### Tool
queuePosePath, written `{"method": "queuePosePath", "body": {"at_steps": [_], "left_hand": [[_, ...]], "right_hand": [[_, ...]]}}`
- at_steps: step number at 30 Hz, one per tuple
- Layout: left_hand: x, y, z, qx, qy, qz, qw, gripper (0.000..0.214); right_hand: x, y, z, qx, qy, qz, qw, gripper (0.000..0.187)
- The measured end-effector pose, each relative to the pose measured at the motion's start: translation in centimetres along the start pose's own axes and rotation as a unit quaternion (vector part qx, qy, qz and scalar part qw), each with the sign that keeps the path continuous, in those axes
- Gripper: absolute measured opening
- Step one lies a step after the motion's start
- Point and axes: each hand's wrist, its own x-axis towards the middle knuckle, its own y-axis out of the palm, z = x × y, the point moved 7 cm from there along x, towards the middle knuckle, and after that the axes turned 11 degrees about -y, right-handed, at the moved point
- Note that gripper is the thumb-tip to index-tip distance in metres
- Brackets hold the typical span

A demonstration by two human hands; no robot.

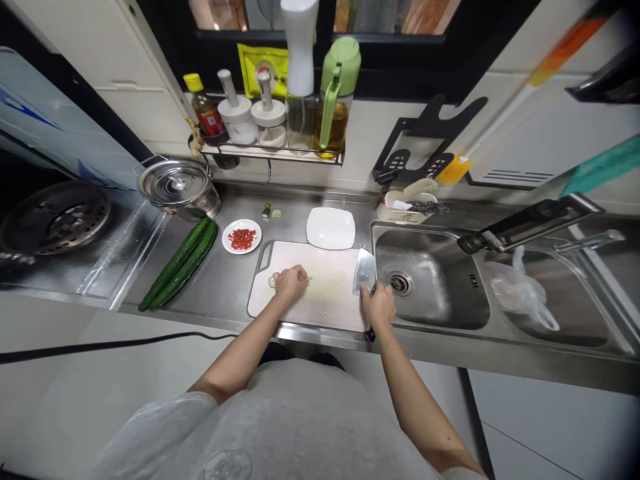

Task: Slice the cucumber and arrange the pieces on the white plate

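On the pale cutting board [330,313], my left hand [291,283] is closed over a piece of cucumber [272,283]. Its cut green-rimmed end shows left of the hand, and a thin pale sliver shows at the right; the rest is hidden. At the board's right edge my right hand [379,305] is wrapped round the handle of a cleaver [365,268]. The broad blade lies over the board's right part, and a black handle end shows below the hand. A white plate [331,228] sits behind the board.
Two whole cucumbers [181,267] and a small plate of chopped red pieces [242,237] are at the left. Cucumber ends [267,211] lie farther back. A lidded steel pot [177,183] stands behind. The sink [435,283] borders the board's right side, below the faucet [530,223].
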Motion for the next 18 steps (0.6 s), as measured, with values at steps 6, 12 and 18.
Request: {"method": "queuePosePath", "body": {"at_steps": [6, 12, 18], "left_hand": [[-0.3, -3.4, 5.2, -0.066, -0.064, -0.024, 0.996, 0.015], [0.3, -3.7, 8.4, -0.027, -0.095, -0.056, 0.994, 0.011], [0.4, -3.4, 8.9, -0.027, -0.083, -0.095, 0.992, 0.017]], "right_hand": [[0.0, -1.6, 0.7, 0.026, -0.051, -0.089, 0.994, 0.050], [2.4, -3.2, 3.0, 0.082, -0.135, -0.142, 0.977, 0.043], [7.5, -4.1, 5.5, 0.127, -0.160, -0.131, 0.970, 0.042]]}}
